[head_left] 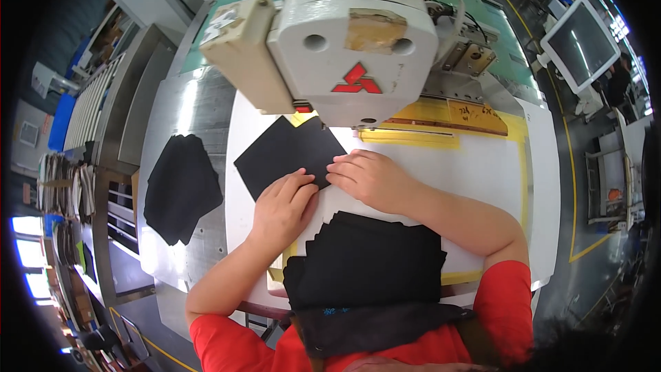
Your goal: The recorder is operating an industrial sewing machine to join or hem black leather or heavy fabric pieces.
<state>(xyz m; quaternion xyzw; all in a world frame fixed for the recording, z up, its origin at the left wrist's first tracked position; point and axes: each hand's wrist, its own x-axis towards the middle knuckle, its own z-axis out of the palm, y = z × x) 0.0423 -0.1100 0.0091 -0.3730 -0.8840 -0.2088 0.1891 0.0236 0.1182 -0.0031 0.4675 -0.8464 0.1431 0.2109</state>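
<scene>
A dark, roughly square fabric piece (pixel 275 155) lies flat on the white work plate, its far edge under the head of a sewing machine (pixel 351 48). My left hand (pixel 286 203) rests on the near edge of this piece, fingers bent a little and laid on the cloth. From the right, my right hand (pixel 368 178) touches the same piece at its right corner with fingers stretched out flat. Both hands look open; their palms are hidden. Close to my body sits a fanned stack of black fabric pieces (pixel 372 258).
A second pile of black fabric pieces (pixel 182 189) lies on the metal table (pixel 200 107) at left. Yellow tape edges the white plate (pixel 482 186). A wooden strip (pixel 454 119) lies right of the needle area. A monitor (pixel 582 45) stands at far right.
</scene>
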